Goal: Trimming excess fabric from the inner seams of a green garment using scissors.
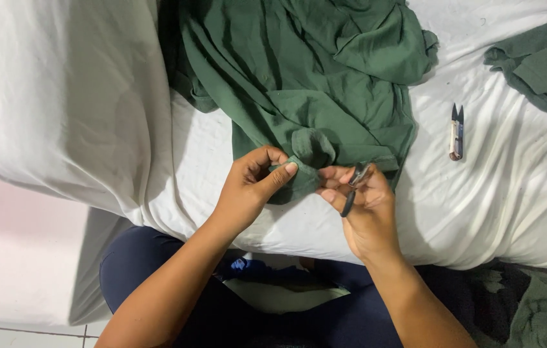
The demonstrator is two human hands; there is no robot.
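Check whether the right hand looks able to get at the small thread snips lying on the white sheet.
Probably yes: the small thread snips lie bare on the white sheet, just beyond the right hand, with nothing between. But that hand already holds dark-handled scissors.

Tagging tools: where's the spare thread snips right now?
In the head view the snips lie alone on the white sheet, to the right of the green garment and up-right of the right hand, untouched.
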